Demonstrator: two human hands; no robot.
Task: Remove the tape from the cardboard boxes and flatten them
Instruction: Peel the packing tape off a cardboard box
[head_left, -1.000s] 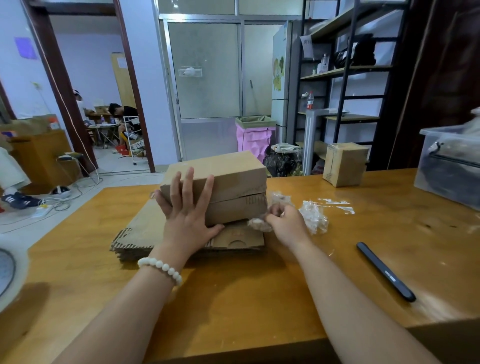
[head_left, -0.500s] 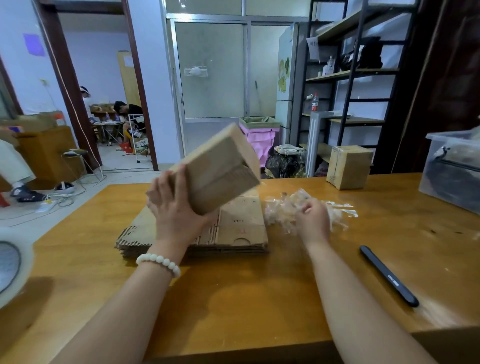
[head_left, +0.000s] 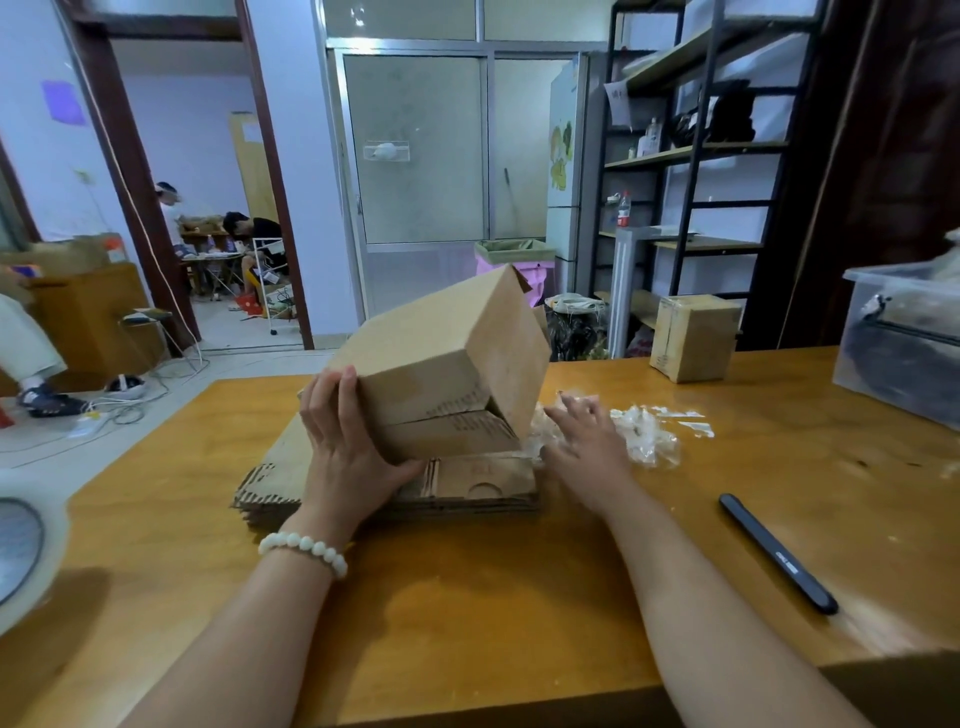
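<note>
While the left hand (head_left: 348, 447) grasps the cardboard box (head_left: 447, 364) at its near left corner, fingers (head_left: 324, 410) laid up the left side and thumb hooked beneath, the box stands tilted above the stack of flattened boxes (head_left: 483, 483) in the middle of the desk (head_left: 467, 597); whether its lowest edge touches the stack cannot be told. Two flaps on the near face meet at a slightly parted seam, and no tape can be made out across it. The right hand (head_left: 587, 447) lies just beside the box's lower right edge with fingers (head_left: 576, 410) spread and released, grasping nothing, at the near edge of the wad of stripped tape (head_left: 644, 436). A second box (head_left: 693, 338), upright and apparently sealed, waits at the far side of the desk, and a black pen-shaped tool (head_left: 776, 553) lies near the right forearm. Judged from this arrangement, the box is about to be opened out and pressed flat. Several faults are possible. A single corner grasp gives little control over rotation, so the box may swing or slip and knock the stack askew. Any tape left on the hidden far end would resist folding, and forcing it could tear the board rather than collapse it. The sticky wad, so close to the right hand, may cling to the fingers or to the box and be dragged onto the stack. A sweep of the right forearm could also send the tool off the desk.
</note>
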